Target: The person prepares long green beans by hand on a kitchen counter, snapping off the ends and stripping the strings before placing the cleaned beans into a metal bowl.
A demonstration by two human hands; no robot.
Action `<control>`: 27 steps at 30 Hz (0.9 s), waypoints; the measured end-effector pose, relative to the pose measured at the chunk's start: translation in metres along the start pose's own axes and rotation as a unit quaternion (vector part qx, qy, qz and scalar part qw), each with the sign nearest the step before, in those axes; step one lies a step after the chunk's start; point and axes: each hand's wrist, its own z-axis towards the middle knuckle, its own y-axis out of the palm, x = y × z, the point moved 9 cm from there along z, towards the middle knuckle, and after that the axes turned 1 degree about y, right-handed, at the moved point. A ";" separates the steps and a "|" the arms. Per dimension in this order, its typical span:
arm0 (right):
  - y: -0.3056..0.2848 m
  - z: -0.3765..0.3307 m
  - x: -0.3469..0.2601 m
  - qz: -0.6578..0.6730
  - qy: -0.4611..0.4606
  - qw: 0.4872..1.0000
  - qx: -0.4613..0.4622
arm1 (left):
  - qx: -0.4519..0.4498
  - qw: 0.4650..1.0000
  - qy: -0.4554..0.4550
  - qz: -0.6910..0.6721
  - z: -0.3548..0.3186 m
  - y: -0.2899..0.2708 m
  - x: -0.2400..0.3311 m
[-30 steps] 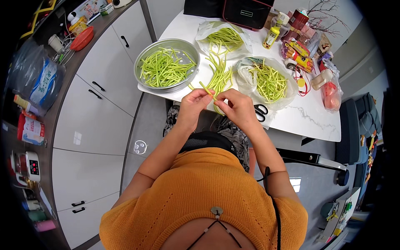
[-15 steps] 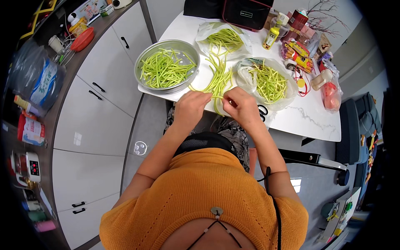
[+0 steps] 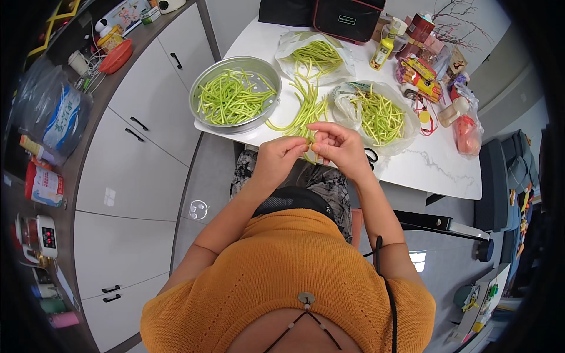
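Right at the pinch: a green stalk (image 3: pixel 311 139) is gripped between thumb and fingertips by the left hand (image 3: pixel 279 157), and it is met from the other side by the right hand (image 3: pixel 342 150), its forefinger spread apart from the thumb. The fingertips are set close together, presumably so that a short stretch is steadied from both sides; how much is covered by the fingers cannot be told. The stalk is held at the middle of the table's (image 3: pixel 441 172) near edge, by the loose stalks (image 3: pixel 309 109), which seem to be laid there for easy reach. Just right of the right hand, scissors (image 3: pixel 371 155) are left at that same edge, partly hidden. At the near left corner a perforated metal pan (image 3: pixel 246 125) is placed, its raised wall likely keeping the heaped stems (image 3: pixel 229 97) together. Right of the loose stalks, an open plastic bag (image 3: pixel 346 112) is filled with more, its sides apparently spread for access. Farther back, a second plastic bag (image 3: pixel 346 72) is opened toward the near edge. Along the far edge, a black case (image 3: pixel 347 22) is stood, seemingly out of the way.
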 end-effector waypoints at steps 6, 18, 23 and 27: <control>-0.002 0.000 -0.001 -0.086 -0.008 0.996 -0.007 | 0.013 1.000 0.008 -0.021 -0.001 -0.001 -0.001; -0.015 0.001 -0.007 -0.155 -0.089 0.983 0.044 | -0.021 0.995 -0.052 -0.088 -0.004 0.010 -0.011; -0.071 0.005 -0.009 -0.228 -0.066 0.955 0.176 | 0.014 0.995 -0.022 -0.091 0.007 -0.002 -0.017; -0.153 -0.004 -0.021 -0.354 -0.043 0.872 0.336 | 0.055 0.990 -0.053 -0.116 0.007 -0.025 -0.041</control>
